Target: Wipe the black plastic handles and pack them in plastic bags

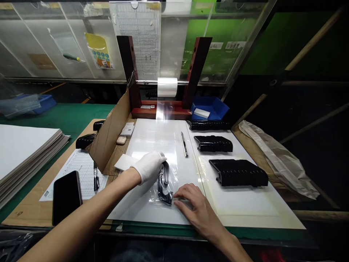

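My left hand, in a white glove, has its fingers closed over the far end of a black curved plastic part. The glove hides its thumb and most of its grip. The part has a slotted, hooked shape and lies on clear plastic film over a white board. Bare, my right hand rests just right of the part's near end, fingers bent and apart, holding nothing. A utility knife lies beyond the hands on the board.
A film roll hangs on a rod between dark red posts. Black ribbed parts line the right board. Leftward are a cardboard divider, a phone, a pen and stacked sheets. A blue bin stands behind.
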Tool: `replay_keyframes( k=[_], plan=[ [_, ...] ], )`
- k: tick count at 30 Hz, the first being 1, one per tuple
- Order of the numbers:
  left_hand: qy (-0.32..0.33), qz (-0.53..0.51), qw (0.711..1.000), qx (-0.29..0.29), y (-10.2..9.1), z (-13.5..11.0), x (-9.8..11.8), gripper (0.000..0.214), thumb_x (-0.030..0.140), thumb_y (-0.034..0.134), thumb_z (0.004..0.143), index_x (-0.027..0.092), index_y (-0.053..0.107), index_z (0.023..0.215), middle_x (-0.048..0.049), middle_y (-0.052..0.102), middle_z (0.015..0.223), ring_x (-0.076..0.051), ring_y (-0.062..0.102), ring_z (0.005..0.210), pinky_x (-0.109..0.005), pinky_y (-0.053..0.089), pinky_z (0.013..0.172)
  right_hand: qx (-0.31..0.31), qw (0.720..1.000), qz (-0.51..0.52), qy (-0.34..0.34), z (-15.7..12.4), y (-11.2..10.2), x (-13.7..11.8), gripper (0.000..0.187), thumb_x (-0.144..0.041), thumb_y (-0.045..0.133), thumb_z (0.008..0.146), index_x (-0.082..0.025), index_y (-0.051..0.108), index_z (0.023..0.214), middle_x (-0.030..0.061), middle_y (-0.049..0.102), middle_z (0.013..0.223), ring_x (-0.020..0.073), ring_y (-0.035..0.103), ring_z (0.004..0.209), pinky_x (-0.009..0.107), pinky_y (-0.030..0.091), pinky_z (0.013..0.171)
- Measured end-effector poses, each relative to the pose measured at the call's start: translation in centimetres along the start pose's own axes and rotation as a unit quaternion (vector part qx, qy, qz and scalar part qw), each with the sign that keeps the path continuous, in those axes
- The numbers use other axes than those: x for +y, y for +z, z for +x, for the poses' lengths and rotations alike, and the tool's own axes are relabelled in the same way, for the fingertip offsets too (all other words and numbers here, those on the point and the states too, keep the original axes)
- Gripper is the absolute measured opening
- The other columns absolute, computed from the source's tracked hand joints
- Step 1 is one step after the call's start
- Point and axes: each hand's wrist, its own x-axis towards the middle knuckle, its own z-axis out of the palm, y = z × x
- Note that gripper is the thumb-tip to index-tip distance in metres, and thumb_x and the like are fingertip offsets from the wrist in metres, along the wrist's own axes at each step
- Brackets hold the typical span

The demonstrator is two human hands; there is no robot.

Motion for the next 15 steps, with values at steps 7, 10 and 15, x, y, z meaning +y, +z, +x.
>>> replay_keyframes(
  k=[7,10,15],
  plan=[
    [0.018,0.004,0.999,0.037,1.2,-1.8,0.5,0.053,0.046,0.074,0.083,0.015,0.056,0.123,-0.0121,0.063,0.114,-0.030,0.060,0.104,-0.041,0.051,0.087,0.091,0.985,-0.073,0.127,10.4,-3.9,1.6,0.025,-0.032,0.051,0.104,-0.017,0.063,0.119,0.0077,0.066,0.119,0.0214,0.062,0.112,0.043,0.051,0.099],
    [-0.002,0.004,0.999,0.050,1.8,-1.8,0.9,0.055,0.043,0.078,0.080,0.014,0.057,0.122,-0.0151,0.062,0.120,-0.034,0.058,0.113,-0.043,0.050,0.093,0.101,0.968,-0.132,0.188,15.6,-3.7,2.9,0.029,-0.033,0.062,0.098,-0.016,0.062,0.121,0.0097,0.061,0.128,0.0258,0.058,0.120,0.051,0.047,0.104],
    [-0.011,-0.002,0.997,0.080,1.9,-1.7,1.4,0.061,0.043,0.087,0.069,0.015,0.061,0.116,-0.0110,0.068,0.108,-0.029,0.065,0.095,-0.037,0.055,0.081,0.097,0.949,-0.156,0.254,18.5,-2.5,3.7,0.031,-0.036,0.065,0.097,-0.014,0.063,0.119,0.0114,0.062,0.125,0.0246,0.061,0.113,0.047,0.051,0.099]
  ],
)
